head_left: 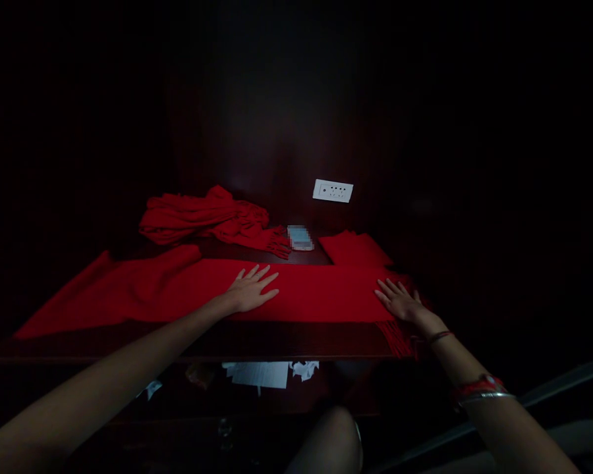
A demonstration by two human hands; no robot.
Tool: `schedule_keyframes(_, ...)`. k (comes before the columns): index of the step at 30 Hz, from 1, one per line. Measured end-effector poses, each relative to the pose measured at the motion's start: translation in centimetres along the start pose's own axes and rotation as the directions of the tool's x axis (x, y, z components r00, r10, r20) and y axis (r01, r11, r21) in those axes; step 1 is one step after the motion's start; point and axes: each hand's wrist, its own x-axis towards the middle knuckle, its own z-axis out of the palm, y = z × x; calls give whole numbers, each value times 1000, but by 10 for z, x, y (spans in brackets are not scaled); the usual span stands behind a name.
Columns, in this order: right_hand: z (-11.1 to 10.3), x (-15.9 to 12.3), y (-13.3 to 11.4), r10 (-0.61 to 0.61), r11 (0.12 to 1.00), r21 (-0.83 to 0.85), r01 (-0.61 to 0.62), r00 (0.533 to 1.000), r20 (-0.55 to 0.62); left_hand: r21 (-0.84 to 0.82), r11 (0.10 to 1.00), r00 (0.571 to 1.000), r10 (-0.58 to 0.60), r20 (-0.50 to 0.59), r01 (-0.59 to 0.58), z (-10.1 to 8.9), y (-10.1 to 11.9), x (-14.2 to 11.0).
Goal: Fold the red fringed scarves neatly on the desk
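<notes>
A long red scarf (321, 293) lies lengthwise along a dark wooden shelf (277, 339). Its right part is flat and smooth, while the left part is rumpled and fans out wider. My left hand (250, 291) rests palm down on the middle of the scarf, fingers spread. Near the fringed right end, my right hand (398, 299) also lies flat on the cloth with its fingers stretched out. Some fringe (396, 339) hangs toward the shelf's front edge below that hand.
Behind lie a bunched red scarf (202, 217) and, at right, a folded red cloth (356, 249). Between them is a small pale blue item (300, 237), blurred out. A white socket plate (333, 191) is on the back wall. Papers (261, 374) lie on a lower level.
</notes>
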Motion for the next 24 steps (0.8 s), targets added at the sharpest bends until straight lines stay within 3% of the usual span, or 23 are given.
schedule_keyframes(3, -13, -2, -24, -40, 999, 21, 42, 992, -123, 7, 1000, 1000, -3, 0, 3, 1, 0, 2)
schedule_keyframes(5, -20, -4, -61, -171, 979, 76, 189, 965, -198, 9, 1000, 1000, -1, 1, 1, 2, 0, 2)
schedule_keyframes(8, -21, -2, -113, -427, 881, 123, 456, 881, -204, 14, 1000, 1000, 3, -7, -3, 2, -1, 1)
schedule_keyframes(10, -15, 3, -125, -494, 849, 124, 513, 855, -159, 17, 1000, 1000, 9, -11, -9, 2, -2, 0)
schedule_keyframes(12, -8, 13, -112, -465, 870, 118, 478, 877, -123, 19, 1000, 1000, 20, -14, -20, 1, -2, -1)
schedule_keyframes(16, 4, 34, -39, -218, 965, 128, 229, 971, -95, 28, 999, 1000, 29, -10, -28, -1, 0, -2)
schedule_keyframes(19, 0, 39, -5, -89, 990, 105, 94, 995, -54, 30, 999, 1000, 18, -7, -18, -2, 2, -2)
schedule_keyframes(22, -8, 26, -24, -127, 984, 102, 146, 977, -173, 17, 1000, 1000, 14, -9, -14, -3, 3, -2)
schedule_keyframes(24, -10, 9, -57, -302, 934, 102, 341, 911, -281, 14, 1000, 1000, 13, -8, -12, -3, 3, -2)
